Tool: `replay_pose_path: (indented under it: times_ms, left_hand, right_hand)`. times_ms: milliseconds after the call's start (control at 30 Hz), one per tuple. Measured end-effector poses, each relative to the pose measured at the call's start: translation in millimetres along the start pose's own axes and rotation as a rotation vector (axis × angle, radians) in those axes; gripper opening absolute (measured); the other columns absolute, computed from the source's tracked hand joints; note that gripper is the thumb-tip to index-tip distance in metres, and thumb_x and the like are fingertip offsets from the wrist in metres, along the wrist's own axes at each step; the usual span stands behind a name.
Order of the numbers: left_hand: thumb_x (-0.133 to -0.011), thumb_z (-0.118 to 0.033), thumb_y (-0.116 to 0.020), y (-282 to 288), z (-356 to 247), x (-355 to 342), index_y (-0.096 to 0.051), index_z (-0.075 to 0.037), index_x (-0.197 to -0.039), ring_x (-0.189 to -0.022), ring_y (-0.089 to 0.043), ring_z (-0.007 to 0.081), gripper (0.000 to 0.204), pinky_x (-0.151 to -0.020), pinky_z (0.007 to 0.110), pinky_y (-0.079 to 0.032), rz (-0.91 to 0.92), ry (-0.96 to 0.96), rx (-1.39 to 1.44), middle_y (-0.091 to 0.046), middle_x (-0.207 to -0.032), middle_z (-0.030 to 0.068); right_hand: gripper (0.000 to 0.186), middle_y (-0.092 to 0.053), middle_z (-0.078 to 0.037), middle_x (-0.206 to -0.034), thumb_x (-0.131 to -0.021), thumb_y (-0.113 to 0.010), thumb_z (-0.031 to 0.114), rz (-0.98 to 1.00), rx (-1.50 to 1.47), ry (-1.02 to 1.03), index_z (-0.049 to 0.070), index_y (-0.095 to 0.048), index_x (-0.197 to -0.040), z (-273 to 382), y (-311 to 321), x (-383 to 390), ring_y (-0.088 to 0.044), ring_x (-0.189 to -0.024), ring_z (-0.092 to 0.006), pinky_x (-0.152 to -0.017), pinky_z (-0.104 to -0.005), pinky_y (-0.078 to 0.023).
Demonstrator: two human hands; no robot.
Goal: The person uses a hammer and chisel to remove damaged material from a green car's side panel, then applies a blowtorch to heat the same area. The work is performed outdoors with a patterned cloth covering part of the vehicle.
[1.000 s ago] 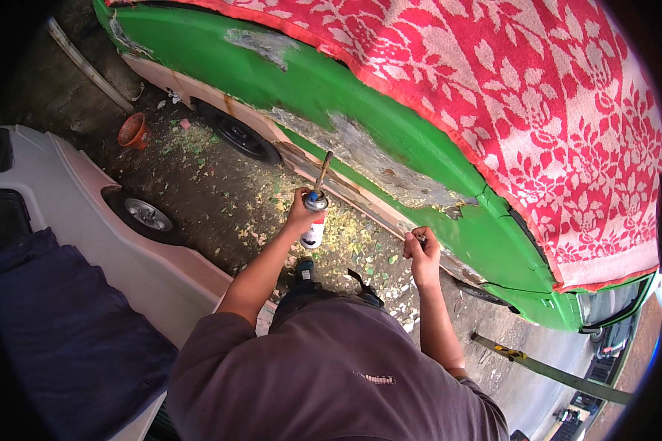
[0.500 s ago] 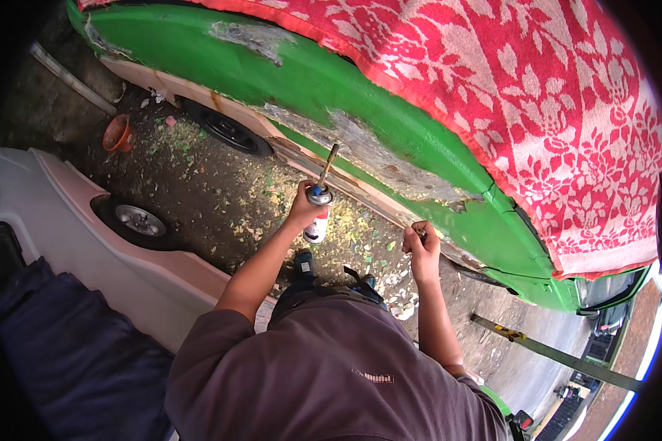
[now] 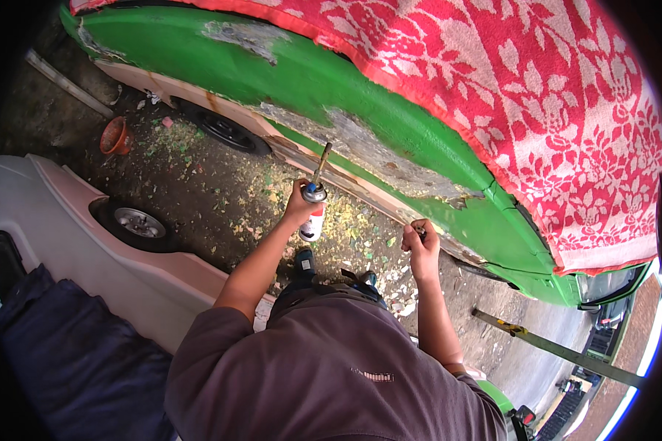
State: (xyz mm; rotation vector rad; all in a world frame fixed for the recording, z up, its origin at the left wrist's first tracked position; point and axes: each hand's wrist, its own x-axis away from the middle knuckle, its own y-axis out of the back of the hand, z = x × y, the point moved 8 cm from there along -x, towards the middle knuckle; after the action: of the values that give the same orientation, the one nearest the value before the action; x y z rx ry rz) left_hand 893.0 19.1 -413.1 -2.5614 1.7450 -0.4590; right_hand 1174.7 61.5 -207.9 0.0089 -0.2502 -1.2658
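Note:
My left hand is wrapped round the top of a gas torch, whose white and red canister hangs below the fist. Its metal nozzle points up and away, toward the side of a green car, and no flame can be made out. Along that side runs a long scraped patch of greyish bare surface with ragged paint edges. My right hand, close to the lower green panel, is closed with the fingers curled. Something small and dark shows between its fingers, too little to name.
A red and white floral cloth covers the upper car. Paint flakes litter the ground between it and a pale vehicle with a dark cloth. An orange pot stands far left. A long yellowish bar crosses at right.
My left hand and the torch have shifted slightly left. My right hand stays nearly in place, its fingers still curled.

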Motion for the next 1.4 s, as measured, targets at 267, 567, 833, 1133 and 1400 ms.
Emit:
replay_pose_path:
  times_ms: [267, 567, 833, 1133, 1400]
  left_hand:
    - [-0.067, -0.001, -0.078, 0, 6, 4, -0.033, -0.009, -0.116, -0.091, -0.061, 0.0172, 0.066, -0.077, 0.034, -0.052, -0.007, 0.054, -0.028, -0.059, -0.103, 0.0093]
    - [-0.065, -0.003, -0.079, -26, 29, 5, -0.034, -0.009, -0.116, -0.092, -0.061, 0.0180, 0.069, -0.079, 0.035, -0.051, 0.063, 0.058, -0.061, -0.058, -0.102, 0.0089]
    - [-0.066, 0.003, -0.073, -68, 60, 6, -0.033, -0.008, -0.120, -0.096, -0.059, 0.0180, 0.068, -0.084, 0.035, -0.050, 0.194, 0.113, -0.091, -0.056, -0.104, 0.0073]
    - [-0.065, -0.007, -0.078, -105, 71, 9, -0.035, -0.009, -0.116, -0.096, -0.058, 0.0197, 0.067, -0.082, 0.035, -0.048, 0.264, 0.112, -0.136, -0.056, -0.103, 0.0095]
    - [-0.064, -0.005, -0.078, -120, 75, 11, -0.036, -0.009, -0.116, -0.095, -0.058, 0.0200, 0.067, -0.083, 0.035, -0.048, 0.302, 0.090, -0.124, -0.056, -0.103, 0.0094]
  right_hand:
    - [0.016, -0.051, 0.001, -0.066, -0.091, -0.062, 0.015, -0.019, -0.011, -0.040, 0.002, -0.052, -0.088, -2, 3, 2, -0.046, -0.057, -0.0061, -0.052, -0.0227, -0.038]
    - [0.016, -0.052, 0.001, -0.065, -0.091, -0.063, 0.015, -0.065, 0.008, -0.054, 0.003, -0.053, -0.089, -9, 20, 9, -0.046, -0.058, -0.0056, -0.052, -0.0225, -0.037]
    - [0.016, -0.051, 0.001, -0.063, -0.091, -0.062, 0.016, -0.133, 0.002, -0.077, 0.003, -0.053, -0.088, -17, 50, 24, -0.045, -0.057, -0.0055, -0.051, -0.0225, -0.036]
    - [0.017, -0.051, 0.001, -0.063, -0.091, -0.062, 0.017, -0.195, 0.017, -0.102, 0.003, -0.052, -0.088, -29, 81, 35, -0.046, -0.056, -0.0056, -0.051, -0.0226, -0.036]
    - [0.017, -0.051, 0.002, -0.062, -0.090, -0.063, 0.016, -0.222, -0.013, -0.123, 0.003, -0.053, -0.088, -38, 96, 42, -0.045, -0.056, -0.0056, -0.050, -0.0228, -0.036]
